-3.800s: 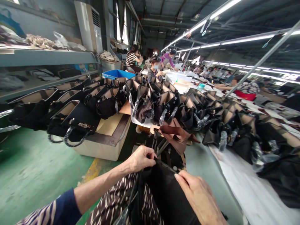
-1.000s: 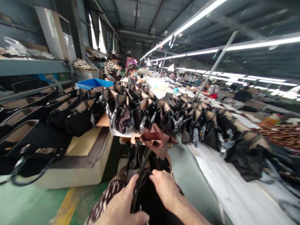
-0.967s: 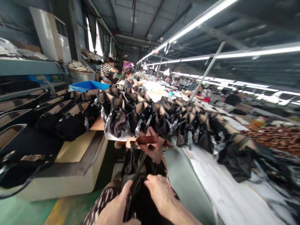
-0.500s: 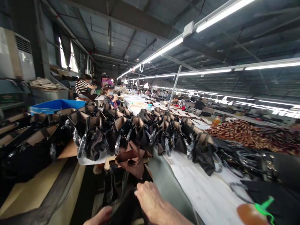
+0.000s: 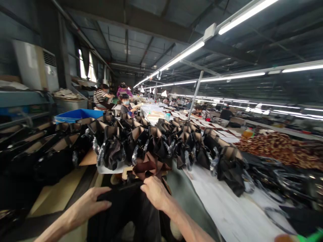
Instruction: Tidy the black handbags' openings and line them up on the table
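A black bag with a brown lining spread out beyond its far edge is in front of me. My right hand is closed on the bag's top edge, fingers curled over it. At the bag's left side is my left hand, its thumb and forefinger apart; whether its fingertips touch the black material is hard to tell. The lower part of the bag runs out of view at the bottom, dark and partly blurred.
Rows of black bags with plastic-wrapped fittings stand ahead. A blue bin is beyond them at left, a heap of brown pieces at right. White sheeting covers the table. A green-nozzled bottle stands lower right. Several people sit farther back.
The black bag has come up into fuller view between my hands. My left hand has risen and its fingers have spread; my right hand is higher, at the bag's edge. The view has swung left.
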Tool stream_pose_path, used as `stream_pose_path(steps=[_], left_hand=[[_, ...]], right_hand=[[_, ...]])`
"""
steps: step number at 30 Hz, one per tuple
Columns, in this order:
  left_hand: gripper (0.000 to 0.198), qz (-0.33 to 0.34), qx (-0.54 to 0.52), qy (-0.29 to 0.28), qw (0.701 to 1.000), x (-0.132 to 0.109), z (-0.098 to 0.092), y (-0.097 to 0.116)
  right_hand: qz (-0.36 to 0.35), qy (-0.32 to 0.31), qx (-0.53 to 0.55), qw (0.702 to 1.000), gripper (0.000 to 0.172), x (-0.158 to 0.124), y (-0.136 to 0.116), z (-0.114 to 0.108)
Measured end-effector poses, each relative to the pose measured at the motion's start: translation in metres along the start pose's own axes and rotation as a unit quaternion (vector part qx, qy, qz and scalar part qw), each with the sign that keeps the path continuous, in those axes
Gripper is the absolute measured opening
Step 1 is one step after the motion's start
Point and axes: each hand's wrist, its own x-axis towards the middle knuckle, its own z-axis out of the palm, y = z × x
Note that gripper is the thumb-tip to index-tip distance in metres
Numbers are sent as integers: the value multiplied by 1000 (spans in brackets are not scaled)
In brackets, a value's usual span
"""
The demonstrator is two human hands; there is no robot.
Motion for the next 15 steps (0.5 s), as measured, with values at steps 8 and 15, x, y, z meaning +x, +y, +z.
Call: stream_pose_path(steps=[8,15], left_hand=[[25,-52,-48,-34,997,3,-65,-7],[29,-111,-15,-102,988,-20,-17,-56]], right_hand=[[-23,2,41,999,23,16,-29,6],[9,34,5,999,16,-29,-16,99]])
